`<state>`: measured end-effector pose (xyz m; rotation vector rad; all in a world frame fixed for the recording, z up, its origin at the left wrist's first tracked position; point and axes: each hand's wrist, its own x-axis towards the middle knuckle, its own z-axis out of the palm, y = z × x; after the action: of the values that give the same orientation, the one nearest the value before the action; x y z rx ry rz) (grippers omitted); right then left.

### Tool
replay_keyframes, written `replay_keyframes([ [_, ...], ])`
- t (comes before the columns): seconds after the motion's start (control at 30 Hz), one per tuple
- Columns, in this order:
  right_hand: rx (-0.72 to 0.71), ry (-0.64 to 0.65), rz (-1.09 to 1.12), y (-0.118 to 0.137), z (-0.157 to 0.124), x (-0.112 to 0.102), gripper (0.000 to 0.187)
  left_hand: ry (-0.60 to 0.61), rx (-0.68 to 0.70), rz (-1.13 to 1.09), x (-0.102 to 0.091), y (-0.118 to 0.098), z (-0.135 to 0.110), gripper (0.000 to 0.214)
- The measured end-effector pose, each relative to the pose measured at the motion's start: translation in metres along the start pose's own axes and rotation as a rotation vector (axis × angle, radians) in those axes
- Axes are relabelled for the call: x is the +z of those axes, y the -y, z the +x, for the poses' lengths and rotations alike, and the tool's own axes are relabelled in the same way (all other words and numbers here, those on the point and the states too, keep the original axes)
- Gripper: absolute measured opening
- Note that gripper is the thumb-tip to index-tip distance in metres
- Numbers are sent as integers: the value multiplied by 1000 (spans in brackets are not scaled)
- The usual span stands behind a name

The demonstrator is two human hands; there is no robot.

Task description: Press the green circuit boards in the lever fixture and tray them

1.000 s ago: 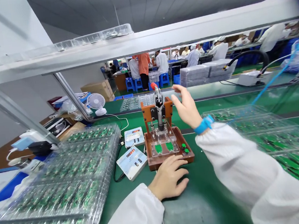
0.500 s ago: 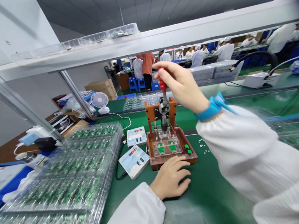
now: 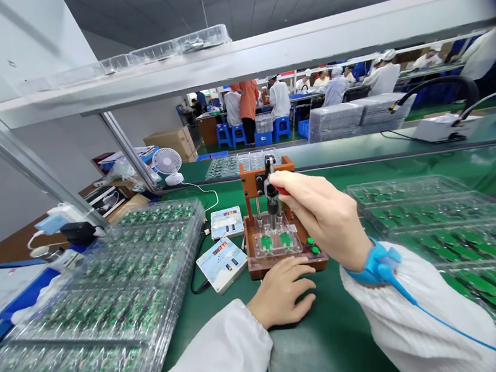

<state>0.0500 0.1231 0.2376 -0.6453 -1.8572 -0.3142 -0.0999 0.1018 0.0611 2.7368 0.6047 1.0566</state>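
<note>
A toggle-clamp press fixture [image 3: 259, 266] with an orange upright frame and brown base stands in front of me. My right hand [image 3: 325, 213] is closed round its red lever handle [image 3: 282, 190], which is mostly hidden by the fingers and lowered toward me. Under the plunger, a clear plate [image 3: 277, 250] covers two green circuit boards [image 3: 286, 240]. My left hand [image 3: 283, 294] lies flat with fingers spread, its fingertips at the front edge of the base. Two green buttons [image 3: 314, 250] sit at the base's right side. A blue wrist strap [image 3: 371, 267] is round my right wrist.
Stacked clear trays of circuit boards [image 3: 121, 296] lie at left, and more trays of green boards [image 3: 455, 240] at right. Two display boxes [image 3: 222, 265] with red digits stand left of the fixture. A small white fan [image 3: 168, 162] is behind them. A shelf [image 3: 260, 53] crosses overhead.
My right hand has pulled the red lever down from upright toward me. The press linkage has swung with it. My left hand stays in nearly the same place.
</note>
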Motion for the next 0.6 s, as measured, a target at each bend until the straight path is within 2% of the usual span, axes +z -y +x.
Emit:
replay_keyframes([
  [0.23,30,7,182,-7,-30,17,49,2,-12,-6,3,2,-1,15],
  [0.47,204,-77,431,-1,-42,35,55,8,-13,13,4,2,1,14],
  [0.6,246,-115,447,1,-51,46,57,81,-23,78,4,2,1,16],
])
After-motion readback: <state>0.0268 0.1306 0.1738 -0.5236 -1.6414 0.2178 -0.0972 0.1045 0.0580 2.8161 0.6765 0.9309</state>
